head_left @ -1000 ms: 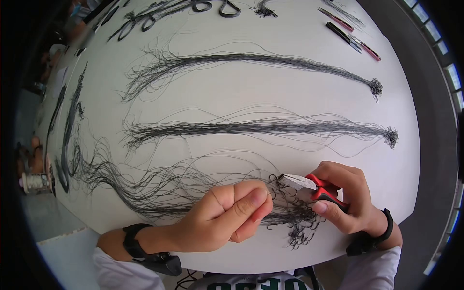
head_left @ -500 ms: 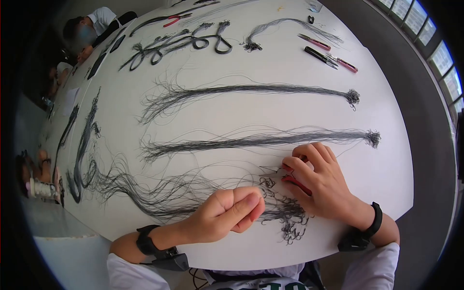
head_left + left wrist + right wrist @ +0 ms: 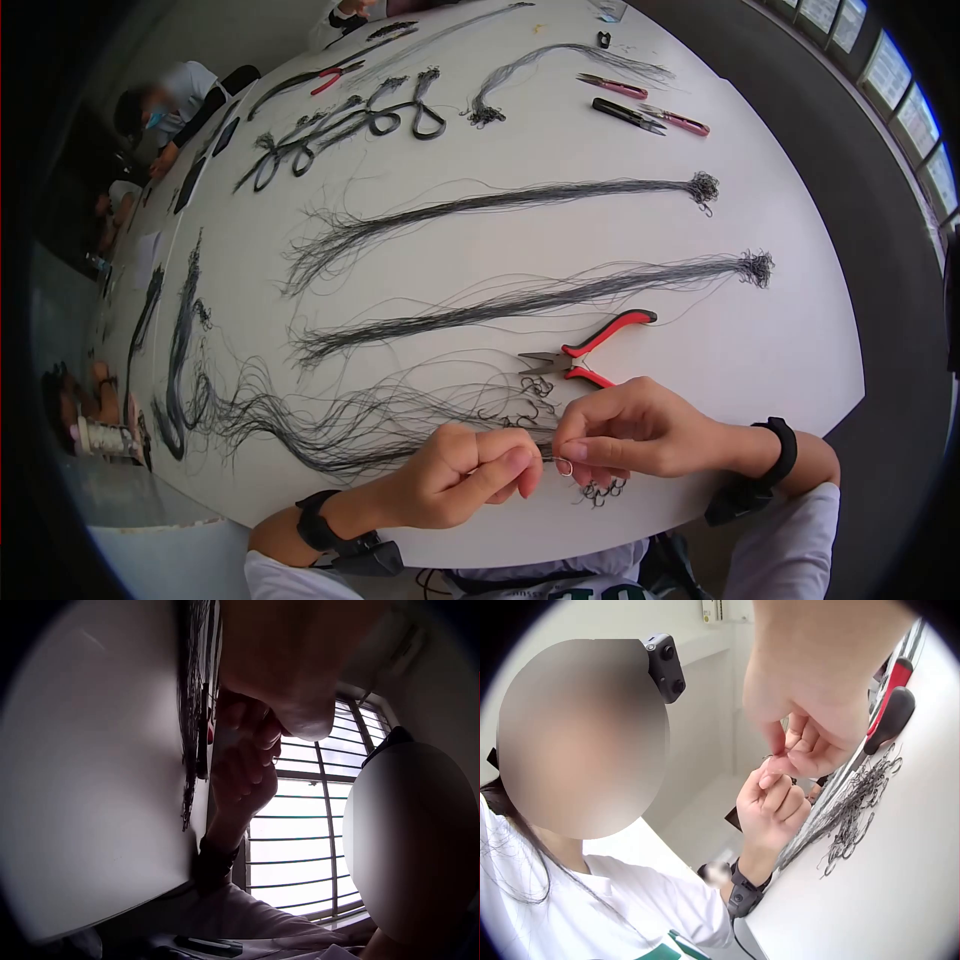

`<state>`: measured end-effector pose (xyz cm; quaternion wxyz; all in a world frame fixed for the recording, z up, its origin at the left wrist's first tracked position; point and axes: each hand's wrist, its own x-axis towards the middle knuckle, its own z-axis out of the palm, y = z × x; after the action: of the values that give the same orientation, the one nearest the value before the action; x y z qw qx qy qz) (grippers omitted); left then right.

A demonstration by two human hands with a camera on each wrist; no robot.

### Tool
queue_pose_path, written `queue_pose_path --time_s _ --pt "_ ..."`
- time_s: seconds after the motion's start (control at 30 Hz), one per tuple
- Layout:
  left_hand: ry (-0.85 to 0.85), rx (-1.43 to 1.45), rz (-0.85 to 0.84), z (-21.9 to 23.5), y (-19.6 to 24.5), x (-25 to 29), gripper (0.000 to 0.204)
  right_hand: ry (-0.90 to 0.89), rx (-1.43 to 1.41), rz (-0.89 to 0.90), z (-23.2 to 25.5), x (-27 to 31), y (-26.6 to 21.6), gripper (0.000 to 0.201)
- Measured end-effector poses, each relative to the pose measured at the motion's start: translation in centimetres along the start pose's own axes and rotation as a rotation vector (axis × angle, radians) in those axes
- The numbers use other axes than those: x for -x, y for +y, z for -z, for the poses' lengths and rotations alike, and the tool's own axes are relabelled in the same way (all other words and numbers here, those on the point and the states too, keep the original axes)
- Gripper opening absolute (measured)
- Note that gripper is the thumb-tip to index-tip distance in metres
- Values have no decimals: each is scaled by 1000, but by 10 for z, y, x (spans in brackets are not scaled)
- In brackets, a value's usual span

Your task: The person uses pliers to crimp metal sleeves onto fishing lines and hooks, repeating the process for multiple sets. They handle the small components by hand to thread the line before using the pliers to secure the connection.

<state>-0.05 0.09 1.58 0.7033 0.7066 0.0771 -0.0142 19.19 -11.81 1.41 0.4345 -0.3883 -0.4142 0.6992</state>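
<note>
My left hand (image 3: 465,477) is curled, thumb over the bent forefinger, pinching a thin line close to a small fish hook. Right beside it, my right hand (image 3: 640,430) pinches the same small fish hook (image 3: 566,468) at its fingertips. In the right wrist view the fingertips of both hands meet, mostly hiding the hook. Red-handled pliers (image 3: 572,362) lie with spread handles just beyond my right hand. Under and left of the hands spreads a loose bundle of hooked lines (image 3: 330,440), its dark hooks (image 3: 600,492) clustered at the right end.
Two straighter bundles of hooked lines (image 3: 520,298) (image 3: 500,200) lie farther across the white table. Thread snips (image 3: 625,115) and pink-handled tools (image 3: 612,86) sit at the back right. Looped dark bundles (image 3: 345,125) are at the back left. A spool (image 3: 108,438) stands at left; another person (image 3: 180,100) sits beyond.
My right hand has put the pliers down on the table and moved to the left hand's fingertips, where it pinches the hook. The left hand keeps its pinch. The head view has shifted.
</note>
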Motion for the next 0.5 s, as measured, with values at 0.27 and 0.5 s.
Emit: queue_pose_path --time_s 0.27,0.5 --pt "270 -267 -192 -8 -9 0 7 -17 17 -69 -2 -1 4 16" --pt "365 -406 -361 -10 -11 -6 13 42 -16 -67 -2 -3 9 19"
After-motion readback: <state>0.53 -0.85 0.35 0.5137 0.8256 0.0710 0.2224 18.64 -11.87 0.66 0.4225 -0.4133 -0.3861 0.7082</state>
